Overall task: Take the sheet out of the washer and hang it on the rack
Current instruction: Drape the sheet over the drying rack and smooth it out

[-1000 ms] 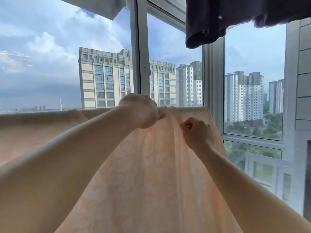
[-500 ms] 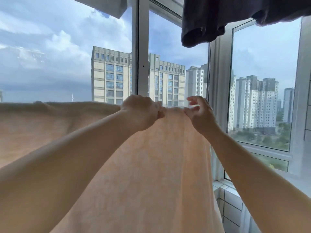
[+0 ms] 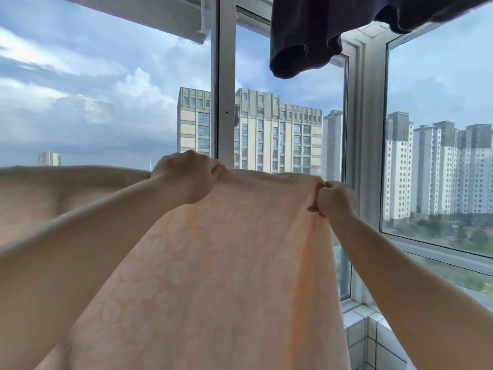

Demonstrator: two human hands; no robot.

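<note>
Two hands up at chest-to-eye level, both on the top fold of the sheet [image 3: 226, 276]. We note: left hand [image 3: 186, 176] closed into a fist over the fold, near the middle of the frame; fingers curled under, fabric pinched at the knuckles. Right hand [image 3: 334, 200] also clenched, gripping the sheet's top right corner, fabric bunched w/ small creases at the grip. Hands apart, fold stretched fairly taut btwn them.

Sheet: pale peach/orange, faint floral pattern, backlit. Hangs down from the fold toward us and fills the lower centre of view. Top edge runs on to the left past the left forearm, roughly level, w/ a soft sag. Whatever carries the fold is hidden under the cloth; we cannot tell if it rests on a bar or only in the hands.

Above right: dark garment [image 3: 306, 41] hanging from overhead, hem open, well clear of the sheet.

Behind: window frame [image 3: 222, 84], white, vertical post just behind the left hand. Through glass: beige apartment block [image 3: 277, 134], more towers to the right, cloudy blue sky. Lower right: white tiled ledge [image 3: 370, 340] under the window corner.
</note>
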